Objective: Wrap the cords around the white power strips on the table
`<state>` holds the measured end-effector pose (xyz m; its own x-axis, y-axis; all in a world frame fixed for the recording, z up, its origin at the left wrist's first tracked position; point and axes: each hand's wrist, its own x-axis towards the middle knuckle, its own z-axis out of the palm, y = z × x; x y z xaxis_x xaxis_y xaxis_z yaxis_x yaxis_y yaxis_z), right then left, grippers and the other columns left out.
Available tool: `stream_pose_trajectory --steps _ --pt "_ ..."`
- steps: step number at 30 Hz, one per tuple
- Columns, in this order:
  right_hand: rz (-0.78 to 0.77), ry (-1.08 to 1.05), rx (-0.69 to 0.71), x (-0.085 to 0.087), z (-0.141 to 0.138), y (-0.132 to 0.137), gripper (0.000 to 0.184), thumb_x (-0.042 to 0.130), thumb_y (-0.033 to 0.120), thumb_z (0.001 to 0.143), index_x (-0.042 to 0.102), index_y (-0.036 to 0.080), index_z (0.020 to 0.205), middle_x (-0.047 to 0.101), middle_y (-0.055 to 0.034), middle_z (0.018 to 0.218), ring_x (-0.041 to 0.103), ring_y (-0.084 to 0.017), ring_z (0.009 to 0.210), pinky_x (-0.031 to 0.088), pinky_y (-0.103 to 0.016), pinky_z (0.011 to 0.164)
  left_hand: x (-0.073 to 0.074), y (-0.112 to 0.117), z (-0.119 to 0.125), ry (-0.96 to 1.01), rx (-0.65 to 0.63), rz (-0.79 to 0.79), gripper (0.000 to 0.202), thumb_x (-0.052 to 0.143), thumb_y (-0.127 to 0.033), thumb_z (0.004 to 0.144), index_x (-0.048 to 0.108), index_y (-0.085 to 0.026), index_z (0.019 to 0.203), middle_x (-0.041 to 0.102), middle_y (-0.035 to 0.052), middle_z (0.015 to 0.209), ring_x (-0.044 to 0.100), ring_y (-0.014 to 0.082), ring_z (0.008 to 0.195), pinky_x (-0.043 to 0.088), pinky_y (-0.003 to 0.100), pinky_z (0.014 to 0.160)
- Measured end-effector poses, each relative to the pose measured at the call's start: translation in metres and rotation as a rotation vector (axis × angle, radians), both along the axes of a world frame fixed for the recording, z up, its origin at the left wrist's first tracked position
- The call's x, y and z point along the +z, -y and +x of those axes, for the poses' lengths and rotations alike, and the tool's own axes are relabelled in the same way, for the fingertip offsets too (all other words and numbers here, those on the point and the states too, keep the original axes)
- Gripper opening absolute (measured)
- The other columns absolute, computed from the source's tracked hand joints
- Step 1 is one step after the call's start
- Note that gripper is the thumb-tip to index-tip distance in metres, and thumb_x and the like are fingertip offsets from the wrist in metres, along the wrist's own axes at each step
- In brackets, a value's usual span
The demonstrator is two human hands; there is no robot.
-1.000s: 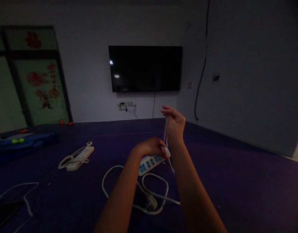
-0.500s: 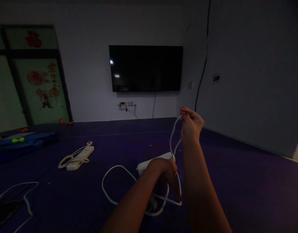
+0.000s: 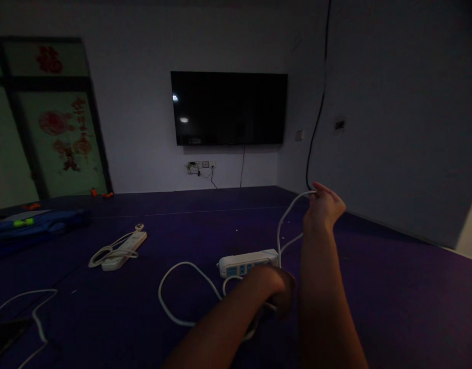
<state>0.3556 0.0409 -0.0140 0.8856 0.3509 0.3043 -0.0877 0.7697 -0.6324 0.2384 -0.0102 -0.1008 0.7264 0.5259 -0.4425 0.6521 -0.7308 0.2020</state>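
Observation:
A white power strip [image 3: 248, 260] with blue-green sockets lies on the purple floor in front of me. Its white cord [image 3: 285, 220] rises in an arc to my right hand [image 3: 325, 206], whose fingertips pinch it above the floor. Just in front of the strip, my left hand [image 3: 281, 291] bends downward with curled fingers around the lower part of the cord. That hand is dim and blurred, and my wrist covers part of the strip. More of the cord loops over the floor to the left and under my left forearm.
Another white power strip [image 3: 122, 251], with its cord bundled on it, lies to the left. Blue cloth [image 3: 47, 225] is farther left. A white cable [image 3: 38, 315] and a dark flat object [image 3: 7, 335] occupy the lower left. A television [image 3: 230, 108] hangs on the far wall.
My right hand has moved right and slightly down, drawing the cord's arc with it. My left hand has shifted slightly right and curled, and more of the strip's sockets show.

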Motion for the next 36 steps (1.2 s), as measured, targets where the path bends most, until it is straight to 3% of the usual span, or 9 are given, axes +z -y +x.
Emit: stream_pose_trajectory --steps 3,7,12,18,23,27,30,33,36 --pt "-0.044 -0.045 0.055 0.0 0.0 0.0 0.022 0.042 0.006 0.057 0.06 0.014 0.067 0.044 0.005 0.057 0.043 -0.007 0.052 0.04 -0.021 0.053 0.029 0.003 -0.024 -0.016 -0.035 0.066 0.002 0.063 -0.011 0.061 0.064 -0.012 0.062 0.066 0.0065 0.064 0.059 0.0172 0.055 0.044 0.027 0.05" --pt "-0.13 -0.034 0.142 -0.004 -0.004 -0.005 0.02 0.046 0.007 0.057 0.062 0.014 0.068 0.05 0.0043 0.06 0.041 -0.006 0.05 0.041 -0.021 0.054 0.069 0.003 -0.064 0.507 0.073 0.17 0.015 0.054 -0.004 0.066 0.063 -0.014 0.072 0.066 0.0034 0.071 0.057 0.0115 0.059 0.04 0.02 0.051" --pt "-0.311 0.105 0.156 -0.015 -0.01 -0.018 0.027 0.05 0.015 0.061 0.068 0.012 0.08 0.06 0.0003 0.069 0.047 -0.008 0.053 0.045 -0.025 0.059 0.095 -0.005 -0.105 1.167 0.162 0.29 0.007 0.055 -0.02 0.078 0.06 -0.015 0.075 0.058 0.0001 0.063 0.053 0.0104 0.058 0.042 0.022 0.054" --pt "-0.508 0.396 0.268 -0.019 -0.02 -0.021 0.028 0.055 0.032 0.073 0.069 0.013 0.089 0.068 -0.0089 0.091 0.063 -0.018 0.077 0.049 -0.029 0.066 0.107 -0.018 -0.132 1.77 0.319 0.513 0.011 0.06 -0.026 0.076 0.06 -0.016 0.079 0.057 -0.0001 0.064 0.056 0.0105 0.06 0.046 0.023 0.06" --pt "-0.358 0.852 0.788 -0.005 -0.038 0.004 0.048 0.043 0.055 0.084 0.062 0.018 0.109 0.064 -0.0121 0.112 0.064 -0.019 0.093 0.049 -0.033 0.08 0.109 -0.03 -0.15 2.171 0.452 0.639 0.014 0.066 -0.027 0.069 0.06 -0.015 0.073 0.055 -0.0024 0.062 0.055 0.0086 0.055 0.052 0.025 0.061" --pt "-0.289 1.279 1.068 0.008 -0.064 0.027 0.061 0.071 0.041 0.066 0.055 0.022 0.122 0.064 -0.008 0.112 0.061 -0.018 0.1 0.048 -0.034 0.086 0.112 -0.03 -0.163 2.367 0.516 0.67 0.017 0.068 -0.027 0.066 0.057 -0.015 0.069 0.053 -0.0042 0.06 0.053 0.0069 0.053 0.054 0.028 0.066" --pt "-0.437 1.494 1.027 0.012 -0.09 0.035 0.074 0.079 0.037 0.057 0.054 0.019 0.124 0.066 -0.0086 0.105 0.063 -0.017 0.089 0.05 -0.03 0.078 0.115 -0.027 -0.168 2.434 0.55 0.709 0.017 0.067 -0.027 0.065 0.056 -0.015 0.068 0.052 -0.0048 0.06 0.053 0.0068 0.055 0.055 0.03 0.068" --pt "-0.566 1.693 0.872 0.011 -0.117 0.036 0.066 0.076 0.05 0.057 0.064 0.012 0.11 0.069 -0.0084 0.086 0.063 -0.017 0.073 0.05 -0.027 0.065 0.116 -0.024 -0.169 2.419 0.579 0.759 0.016 0.065 -0.028 0.067 0.055 -0.016 0.069 0.052 -0.005 0.06 0.053 0.007 0.056 0.055 0.031 0.07" --pt "-0.569 1.772 0.919 0.006 -0.137 0.036 0.063 0.071 0.054 0.061 0.064 0.01 0.106 0.066 -0.0042 0.066 0.061 -0.015 0.058 0.047 -0.024 0.052 0.116 -0.023 -0.168 2.39 0.586 0.753 0.017 0.065 -0.029 0.067 0.055 -0.015 0.07 0.052 -0.0048 0.06 0.054 0.0075 0.057 0.055 0.03 0.07"
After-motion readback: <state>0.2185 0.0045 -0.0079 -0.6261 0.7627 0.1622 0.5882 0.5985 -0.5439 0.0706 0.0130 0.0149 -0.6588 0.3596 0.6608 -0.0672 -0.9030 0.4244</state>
